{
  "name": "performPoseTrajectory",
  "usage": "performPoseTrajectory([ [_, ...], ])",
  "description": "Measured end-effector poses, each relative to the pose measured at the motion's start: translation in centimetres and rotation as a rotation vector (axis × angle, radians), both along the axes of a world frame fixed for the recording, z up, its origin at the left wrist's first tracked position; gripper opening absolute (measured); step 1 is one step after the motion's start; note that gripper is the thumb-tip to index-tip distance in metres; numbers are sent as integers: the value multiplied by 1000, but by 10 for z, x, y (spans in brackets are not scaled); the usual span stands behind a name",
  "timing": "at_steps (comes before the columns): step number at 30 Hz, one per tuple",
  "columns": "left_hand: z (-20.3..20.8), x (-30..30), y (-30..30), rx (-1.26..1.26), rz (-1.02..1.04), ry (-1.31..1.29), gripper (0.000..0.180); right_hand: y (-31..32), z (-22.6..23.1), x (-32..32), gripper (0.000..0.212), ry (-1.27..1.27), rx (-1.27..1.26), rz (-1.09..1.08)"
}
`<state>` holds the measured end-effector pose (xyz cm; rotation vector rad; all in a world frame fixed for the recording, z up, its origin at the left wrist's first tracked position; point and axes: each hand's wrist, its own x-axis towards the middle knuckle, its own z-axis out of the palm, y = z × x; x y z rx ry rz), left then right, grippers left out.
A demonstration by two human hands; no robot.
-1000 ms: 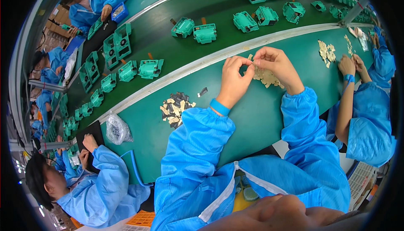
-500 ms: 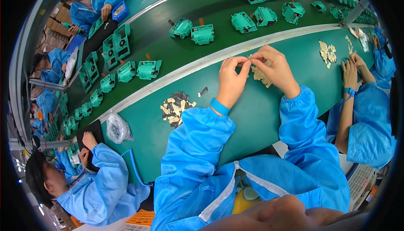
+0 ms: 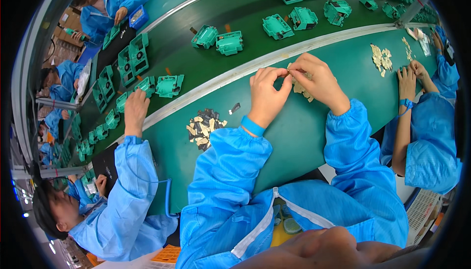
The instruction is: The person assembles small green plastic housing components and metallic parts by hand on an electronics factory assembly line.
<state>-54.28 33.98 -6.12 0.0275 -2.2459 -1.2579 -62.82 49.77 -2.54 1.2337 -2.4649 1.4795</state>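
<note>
Above the green tabletop (image 3: 289, 131), near its far edge, my two hands meet fingertip to fingertip. My left hand (image 3: 266, 96), with a blue band at the wrist, is closed in a pinch. My right hand (image 3: 320, 83) pinches too, from the other side. Between them shows a small pale piece (image 3: 289, 66), mostly covered by the fingers. Partly hidden under my right hand lies a pile of cream-coloured flat pieces (image 3: 299, 90). Left of my left forearm is a mixed pile of black and cream pieces (image 3: 203, 127), with one loose black piece (image 3: 236, 107) beside it.
Beyond a metal rail (image 3: 216, 81), a dark green belt carries several teal plastic housings (image 3: 229, 43). At left, a co-worker's hand (image 3: 136, 107) touches a housing on the belt. Another worker's hands (image 3: 411, 75) are at the right, near more cream pieces (image 3: 381, 59).
The housings on the belt have shifted slightly left. The co-worker at left has reached an arm out to the belt, covering the clear bag. My left hand has moved slightly left.
</note>
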Motion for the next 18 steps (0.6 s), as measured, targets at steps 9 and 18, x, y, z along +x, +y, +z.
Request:
performPoseTrajectory([
  [9, -2, -4, 7, -234, 88, 65, 7, 6, 4, -2, 10, 107, 46, 13],
  [18, 6, -6, 12, -386, 103, 123, 8, 12, 10, -6, 11, 140, 141, 46],
])
